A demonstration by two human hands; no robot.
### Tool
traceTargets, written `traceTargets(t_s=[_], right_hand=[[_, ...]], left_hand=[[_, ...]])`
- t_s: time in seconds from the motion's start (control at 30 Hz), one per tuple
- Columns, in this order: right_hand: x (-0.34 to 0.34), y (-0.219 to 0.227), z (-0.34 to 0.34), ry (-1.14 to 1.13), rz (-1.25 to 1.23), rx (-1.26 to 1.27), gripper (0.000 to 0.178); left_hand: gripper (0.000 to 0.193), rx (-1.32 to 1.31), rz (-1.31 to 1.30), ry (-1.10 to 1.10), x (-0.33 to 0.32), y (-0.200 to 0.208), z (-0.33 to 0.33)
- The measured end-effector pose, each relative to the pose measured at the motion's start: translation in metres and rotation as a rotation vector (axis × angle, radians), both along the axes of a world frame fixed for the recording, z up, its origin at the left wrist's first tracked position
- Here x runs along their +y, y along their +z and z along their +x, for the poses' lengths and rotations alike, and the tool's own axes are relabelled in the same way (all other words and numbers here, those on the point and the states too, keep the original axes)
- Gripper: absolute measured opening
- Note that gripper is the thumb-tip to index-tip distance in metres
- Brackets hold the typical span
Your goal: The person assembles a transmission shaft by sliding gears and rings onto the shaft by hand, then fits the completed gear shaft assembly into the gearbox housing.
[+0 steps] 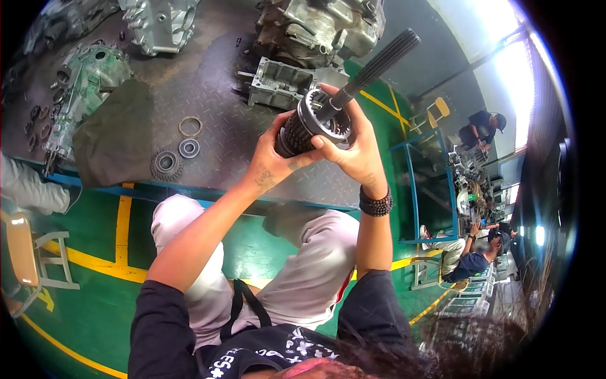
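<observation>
Both my hands hold up a gear shaft (379, 66) above the near edge of the metal bench. Its splined end points up and to the right. My left hand (273, 151) wraps round the dark gears (293, 134) at the lower end. My right hand (356, 142) grips the toothed ring (314, 108) around the shaft, its thumb on the near side and fingers behind. The far side of the gears is hidden by my hands. To the left on the bench lie a loose gear (166, 164), a bearing (189, 148) and a thin brass-coloured ring (190, 126).
A dark green cloth (117, 139) drapes over the bench (208, 88) edge at left, beside a green-stained housing (95, 69). Metal casings (315, 28) and an open box-shaped housing (278, 82) stand beyond my hands. Other people (470, 259) work at right; a chair (24, 249) is at left.
</observation>
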State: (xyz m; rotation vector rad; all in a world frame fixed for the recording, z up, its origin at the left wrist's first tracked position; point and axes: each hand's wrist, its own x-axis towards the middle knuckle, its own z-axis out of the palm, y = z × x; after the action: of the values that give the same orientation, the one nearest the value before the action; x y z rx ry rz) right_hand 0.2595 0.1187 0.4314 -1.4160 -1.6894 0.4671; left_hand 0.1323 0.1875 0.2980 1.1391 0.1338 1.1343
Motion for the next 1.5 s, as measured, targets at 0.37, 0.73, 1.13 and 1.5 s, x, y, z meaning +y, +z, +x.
traceTargets(t_s=[0.37,0.73,1.13,1.5], right_hand=[[0.015,0.055,0.024,0.229,-0.079,-0.44,0.073],[0.016,0.035,0.016,0.331,-0.121,-0.311,0.082],[-0.009,-0.006,0.076,0.001,0.25,-0.146,0.065],[-0.17,0.016,0.131,0.033,0.447,0.046,0.073]], left_hand=[[0.083,0.087,0.033,-0.004,0.001,0.002,0.007],[0.077,-0.018,-0.11,-0.156,0.002,-0.002,-0.007],[0.045,0.124,-0.104,0.076,-0.019,-0.05,0.063],[0.093,0.276,-0.21,0.082,-0.132,-0.041,0.092]])
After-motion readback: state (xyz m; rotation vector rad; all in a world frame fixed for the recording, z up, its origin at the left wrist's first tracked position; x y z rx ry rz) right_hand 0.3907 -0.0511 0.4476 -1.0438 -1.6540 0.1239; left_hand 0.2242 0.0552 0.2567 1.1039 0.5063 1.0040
